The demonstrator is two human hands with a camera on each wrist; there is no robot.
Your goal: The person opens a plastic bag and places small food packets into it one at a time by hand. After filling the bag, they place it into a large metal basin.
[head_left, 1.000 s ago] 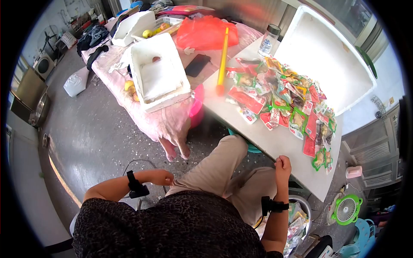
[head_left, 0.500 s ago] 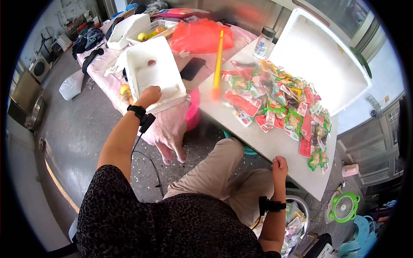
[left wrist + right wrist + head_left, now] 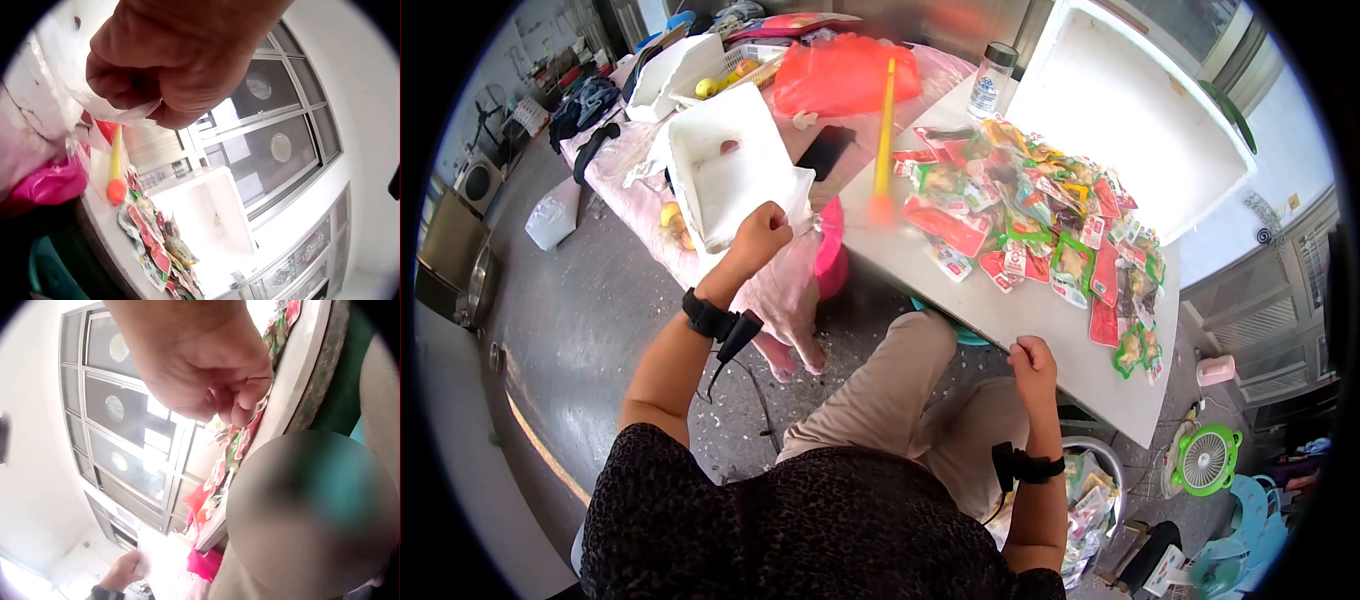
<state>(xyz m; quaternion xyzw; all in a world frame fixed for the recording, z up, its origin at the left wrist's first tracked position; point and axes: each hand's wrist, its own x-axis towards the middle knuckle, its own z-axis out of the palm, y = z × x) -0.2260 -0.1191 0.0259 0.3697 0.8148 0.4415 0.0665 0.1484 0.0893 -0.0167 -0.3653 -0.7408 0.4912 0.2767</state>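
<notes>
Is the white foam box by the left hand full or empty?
Almost empty: the white foam box shows a bare white inside, with only a small reddish thing near its far wall.

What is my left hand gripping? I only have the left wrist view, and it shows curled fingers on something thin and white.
Observer: Your left hand grips the near rim of an open white foam box, which sits on a pink cloth.
Operator: Anything inside it?
Observer: One small reddish thing near the far wall. I cannot tell what it is.
Operator: And my other hand?
Observer: The right hand is a fist at the near edge of the white table, holding nothing that I can see.
</notes>
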